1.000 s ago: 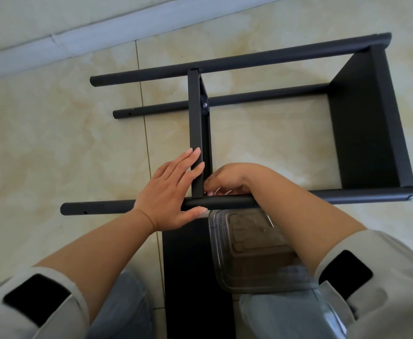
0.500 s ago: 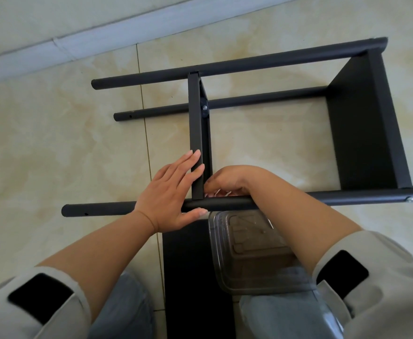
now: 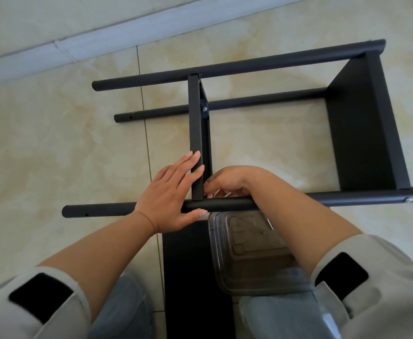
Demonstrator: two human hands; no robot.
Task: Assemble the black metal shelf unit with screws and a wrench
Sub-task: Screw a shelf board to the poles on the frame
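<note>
Nothing has moved: left hand [image 3: 170, 192], fingers flat together, steadies the shelf panel [image 3: 196, 143]; right hand [image 3: 232, 181] probably seats a screw, its grip hidden.

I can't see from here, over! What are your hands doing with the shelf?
Left hand flat, steadying middle shelf panel. Right hand curled at its joint with near pole, fingers hidden. Plastic box underneath.

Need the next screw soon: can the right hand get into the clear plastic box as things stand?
Probably yes. The right hand is at the joint just beyond the near pole, and the clear plastic box sits right under its forearm, apparently open on top. It would only need to pull back.
</note>
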